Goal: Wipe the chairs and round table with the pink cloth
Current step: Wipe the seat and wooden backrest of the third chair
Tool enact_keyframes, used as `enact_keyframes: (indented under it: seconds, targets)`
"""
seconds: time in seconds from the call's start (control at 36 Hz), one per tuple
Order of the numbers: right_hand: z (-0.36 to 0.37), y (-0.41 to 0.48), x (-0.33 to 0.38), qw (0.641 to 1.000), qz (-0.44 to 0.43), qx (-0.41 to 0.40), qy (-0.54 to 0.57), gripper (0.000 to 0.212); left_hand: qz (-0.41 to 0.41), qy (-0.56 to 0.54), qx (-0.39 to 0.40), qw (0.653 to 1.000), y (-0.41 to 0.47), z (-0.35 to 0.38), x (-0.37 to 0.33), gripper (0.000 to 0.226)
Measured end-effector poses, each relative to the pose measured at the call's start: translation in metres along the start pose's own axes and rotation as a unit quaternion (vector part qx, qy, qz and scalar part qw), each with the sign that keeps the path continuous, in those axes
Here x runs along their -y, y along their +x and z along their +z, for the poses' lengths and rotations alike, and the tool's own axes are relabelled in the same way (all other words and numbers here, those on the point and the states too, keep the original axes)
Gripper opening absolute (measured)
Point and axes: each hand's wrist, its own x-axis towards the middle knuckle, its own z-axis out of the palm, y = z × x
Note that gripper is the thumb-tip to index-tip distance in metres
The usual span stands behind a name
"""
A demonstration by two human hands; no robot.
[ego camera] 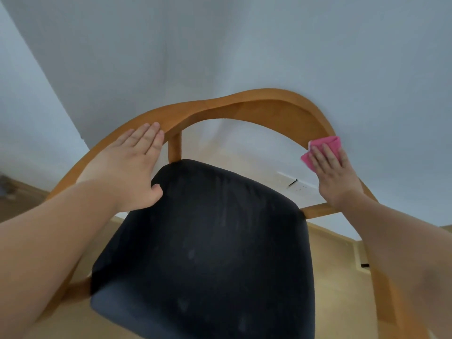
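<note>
- From where I stand, the pink cloth [327,143] lies folded on the right bend of the chair's curved wooden rail [244,104], pinned under the right hand [335,177]. That grip is wide and flat, with the fingers straight, pressing down rather than curled round the cloth.
- The left hand [129,167] lies flat on the left side of the rail, its grip just as wide and holding nothing, the thumb hanging over the black seat [208,241].
- Under flat pressure alone, the cloth could slip off the rail's narrow outer edge and drop to the floor [337,277] as a stroke follows the curve.
- A hard push along the rail could rock or shift the chair — the left hand looks placed to steady it.
- The back arc of the rail sits near the pale wall [220,45] (I cannot tell whether they touch), so knuckles may scrape there. The inner side, above the seat, is open.
- The round desk is out of sight; I judge that most of the job remains.
</note>
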Motion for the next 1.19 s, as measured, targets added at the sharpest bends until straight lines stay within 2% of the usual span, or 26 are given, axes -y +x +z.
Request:
enact_keyframes:
  seconds: [0.11,0.28,0.47,0.67,0.86,1.0,1.19]
  targets:
    - [-0.029,0.029,-0.004,0.998,-0.018,-0.06,0.009,0.066,-0.001,0.009,0.004,1.0,0.0,0.0,-0.002,0.092]
    - [-0.108,0.087,0.015,0.973,-0.113,-0.201,-0.018,0.064,-0.004,0.007,0.012,1.0,-0.001,-0.003,-0.003,0.093]
    - [-0.153,0.109,0.06,0.952,-0.166,-0.255,0.035,0.072,-0.006,0.001,0.007,1.0,-0.002,0.0,-0.003,0.093]
    - [-0.175,0.103,0.079,0.928,-0.155,-0.328,0.09,0.078,-0.009,0.009,-0.01,1.0,-0.001,0.002,-0.003,0.091]
    - [-0.193,0.087,0.072,0.93,-0.165,-0.306,0.123,0.068,-0.011,0.012,-0.012,1.0,-0.001,0.002,-0.003,0.091]
    - [-0.21,0.058,0.059,0.918,-0.179,-0.268,0.232,0.066,-0.018,0.006,-0.002,1.0,0.001,0.0,-0.003,0.087]
    - [-0.233,-0.018,0.031,0.873,-0.179,-0.297,0.343,0.069,-0.029,-0.138,-0.034,0.989,-0.017,-0.025,-0.008,0.065]
